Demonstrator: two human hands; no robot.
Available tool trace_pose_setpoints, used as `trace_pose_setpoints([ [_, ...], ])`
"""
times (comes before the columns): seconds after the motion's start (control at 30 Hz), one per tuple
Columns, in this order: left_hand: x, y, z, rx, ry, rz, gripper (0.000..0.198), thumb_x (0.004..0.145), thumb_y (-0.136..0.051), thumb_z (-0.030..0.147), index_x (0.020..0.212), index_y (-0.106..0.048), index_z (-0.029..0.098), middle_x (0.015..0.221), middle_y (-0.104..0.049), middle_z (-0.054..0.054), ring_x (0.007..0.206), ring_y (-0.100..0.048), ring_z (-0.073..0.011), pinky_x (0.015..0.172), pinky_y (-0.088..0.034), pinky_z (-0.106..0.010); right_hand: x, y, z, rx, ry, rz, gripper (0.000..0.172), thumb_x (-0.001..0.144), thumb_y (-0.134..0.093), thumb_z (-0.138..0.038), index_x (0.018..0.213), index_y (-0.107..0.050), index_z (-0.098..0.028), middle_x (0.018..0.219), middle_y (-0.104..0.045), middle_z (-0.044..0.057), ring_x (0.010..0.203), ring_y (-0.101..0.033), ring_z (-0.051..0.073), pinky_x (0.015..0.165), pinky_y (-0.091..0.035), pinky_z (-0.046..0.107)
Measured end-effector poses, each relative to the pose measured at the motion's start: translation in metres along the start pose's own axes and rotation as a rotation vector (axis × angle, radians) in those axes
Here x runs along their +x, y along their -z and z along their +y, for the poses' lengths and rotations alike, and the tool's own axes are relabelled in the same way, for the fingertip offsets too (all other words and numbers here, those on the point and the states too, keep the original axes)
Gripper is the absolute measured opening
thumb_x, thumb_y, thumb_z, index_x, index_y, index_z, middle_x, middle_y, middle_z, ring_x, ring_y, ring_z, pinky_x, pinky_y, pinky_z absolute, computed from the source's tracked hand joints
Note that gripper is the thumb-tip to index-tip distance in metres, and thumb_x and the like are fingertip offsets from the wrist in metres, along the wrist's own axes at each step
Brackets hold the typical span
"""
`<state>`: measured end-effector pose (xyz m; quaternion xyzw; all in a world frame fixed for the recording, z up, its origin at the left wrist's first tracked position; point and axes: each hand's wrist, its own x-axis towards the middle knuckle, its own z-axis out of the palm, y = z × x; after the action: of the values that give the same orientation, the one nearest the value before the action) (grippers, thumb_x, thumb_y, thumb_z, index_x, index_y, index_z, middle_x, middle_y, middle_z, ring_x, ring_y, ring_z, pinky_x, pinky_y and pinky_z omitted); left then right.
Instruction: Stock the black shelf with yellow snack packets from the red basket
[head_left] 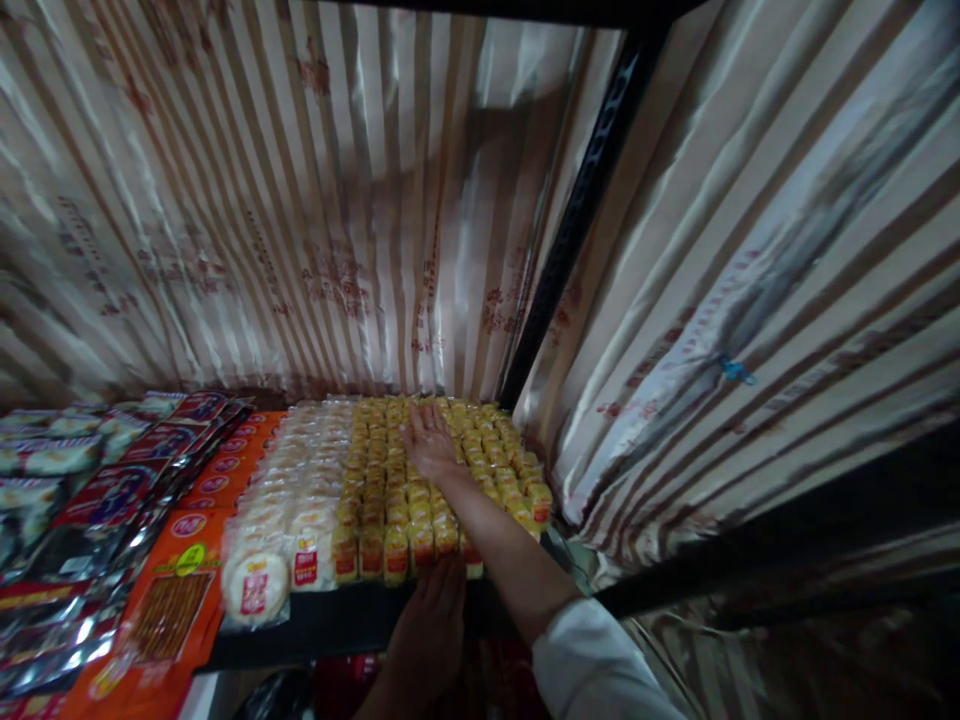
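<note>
Small yellow wrapped snack packs stand in tight rows on a dark shelf. My right hand reaches across from the right and lies flat on top of the rows toward the back, fingers stretched out. At the shelf's front edge is my left hand, dim and partly in shadow. Its fingers point up and appear to rest against the front of the yellow packs. Neither hand grips a pack. Left of them stand rows of clear-wrapped round white crackers with red labels.
Orange snack bags lie farther left, then dark shiny packets and white packets. Striped sheeting hangs behind and at the right. A black upright post rises at the back corner. A dark bar crosses the right side.
</note>
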<state>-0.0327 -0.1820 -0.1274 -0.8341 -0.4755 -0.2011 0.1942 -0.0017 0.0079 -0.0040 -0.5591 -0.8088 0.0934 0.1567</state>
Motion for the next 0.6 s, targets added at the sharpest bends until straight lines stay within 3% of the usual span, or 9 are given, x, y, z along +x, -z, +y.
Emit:
trace_pose_setpoints([
  [0.17,0.001,0.000,0.000,-0.014,0.027,-0.009,0.048,0.081,-0.039,0.012,0.128,-0.048,0.009,0.131,-0.052,-0.012,0.121,-0.044,-0.0234,0.097,-0.037,-0.036,0.018,-0.014,0.001,-0.017,-0.020,-0.101,0.061,0.092,-0.027,-0.048,0.144,-0.022,-0.016,0.150,-0.021,0.012,0.140,-0.008,0.025,0.112,-0.009,0.041],
  [0.27,0.002,0.003,-0.001,-0.014,-0.004,-0.008,0.047,0.082,-0.039,0.015,0.127,-0.048,0.007,0.131,-0.052,-0.013,0.121,-0.044,-0.0243,0.096,-0.038,-0.036,0.018,-0.012,0.004,0.041,-0.006,-0.121,0.063,0.092,-0.025,-0.049,0.144,-0.021,-0.013,0.149,-0.023,0.011,0.140,-0.008,0.022,0.113,-0.009,0.039],
  [0.33,0.003,0.005,-0.002,-0.005,-0.017,-0.003,0.047,0.082,-0.039,0.018,0.128,-0.048,0.007,0.131,-0.051,-0.014,0.122,-0.043,-0.0248,0.096,-0.037,-0.037,0.012,-0.004,0.007,0.117,0.042,-0.062,0.062,0.093,-0.023,-0.048,0.144,-0.021,-0.013,0.149,-0.025,0.009,0.140,-0.010,0.019,0.114,-0.009,0.036],
  [0.43,0.002,0.004,-0.002,0.017,-0.007,0.004,0.047,0.083,-0.039,0.019,0.127,-0.048,0.007,0.133,-0.049,-0.013,0.123,-0.041,-0.0243,0.097,-0.036,-0.037,-0.007,0.011,0.015,0.293,0.066,0.136,0.059,0.094,-0.017,-0.045,0.143,-0.024,-0.013,0.147,-0.029,0.007,0.138,-0.016,0.016,0.114,-0.013,0.033],
  [0.6,-0.004,0.002,-0.004,0.031,-0.051,0.007,0.048,0.082,-0.039,0.020,0.128,-0.047,0.008,0.136,-0.046,-0.012,0.125,-0.039,-0.0232,0.100,-0.031,-0.037,-0.061,0.032,0.044,0.573,-0.154,0.333,0.065,0.092,-0.014,-0.051,0.140,-0.031,-0.011,0.142,-0.038,0.011,0.133,-0.032,0.019,0.111,-0.024,0.038],
])
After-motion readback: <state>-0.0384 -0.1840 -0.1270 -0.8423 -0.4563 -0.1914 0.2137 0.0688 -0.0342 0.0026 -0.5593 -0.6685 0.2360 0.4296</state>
